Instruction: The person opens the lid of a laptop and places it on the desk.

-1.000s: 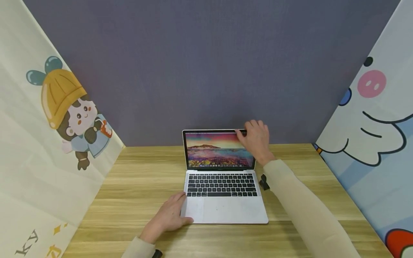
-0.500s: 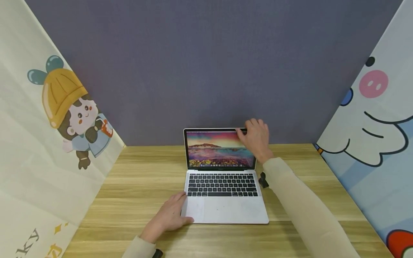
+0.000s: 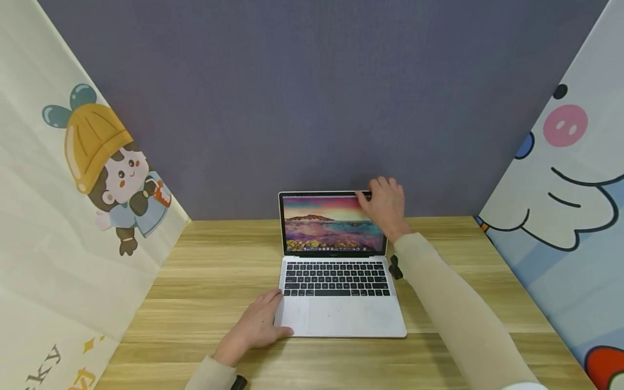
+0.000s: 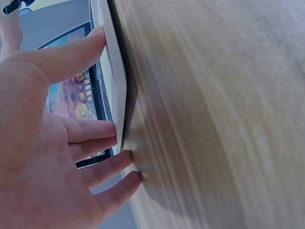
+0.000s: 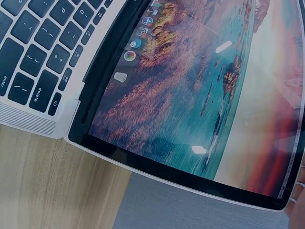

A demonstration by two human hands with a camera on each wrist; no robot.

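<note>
A silver laptop (image 3: 341, 317) lies on the wooden table with its lid raised and its screen (image 3: 322, 222) lit by a colourful seaside picture. My right hand (image 3: 387, 206) grips the lid's top right corner, thumb on the front of the frame and the other fingers behind it. Only a sliver of its fingers (image 5: 299, 193) shows in the right wrist view. At the laptop's front left corner rests my left hand (image 3: 258, 324), fingers along the left side and thumb by the front edge. In the left wrist view its fingers (image 4: 93, 133) are spread and nearly straight, two of them touching the base's edge.
Behind the laptop rises a grey wall panel (image 3: 312, 97), close to the lid. White printed cloths with cartoon figures flank the wooden table (image 3: 205, 281) on the left (image 3: 29, 189) and right (image 3: 585, 211). A black strap piece (image 3: 395, 268) hangs at the right cuff.
The lid's top edge has risen slightly in the head view as the lid tilts a little further back, my right hand moving with it. My left hand and the laptop base stay put.
</note>
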